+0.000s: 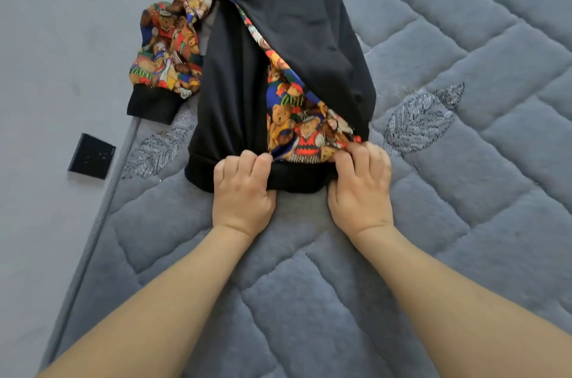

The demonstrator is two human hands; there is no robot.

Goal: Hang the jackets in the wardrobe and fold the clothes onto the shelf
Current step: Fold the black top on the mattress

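Head view: jacket (pixel 278 46) lies on a grey quilted mattress (pixel 464 191), stretching away from the hands to the top edge of the frame. It shows black lining over most of its surface, with a teddy-bear print showing in a wedge just past the fingertips and along the left side. Left hand (pixel 243 191) has its fingers (pixel 247 160) curled down and clamped on the black ribbed hem (pixel 297 179) at the jacket's near edge. Right hand (pixel 360 188) is just beside it, fingers (pixel 356 157) bunched together, pinching the same hem where the print fabric meets the black band. A short stretch of hem runs between the two hands, and both thumbs are hidden under the cloth. Both forearms are bare, coming in from the bottom corners.

One printed sleeve (pixel 167 49) with a black cuff (pixel 153 105) lies well left of the left fingers and farther away, hanging over the mattress edge. A black square wall plate (pixel 91 156) sits on the grey surface further left of the left hand, off the mattress. Stitched leaf patterns on the mattress sit either side of the hands, one close past the right fingers (pixel 418 117).
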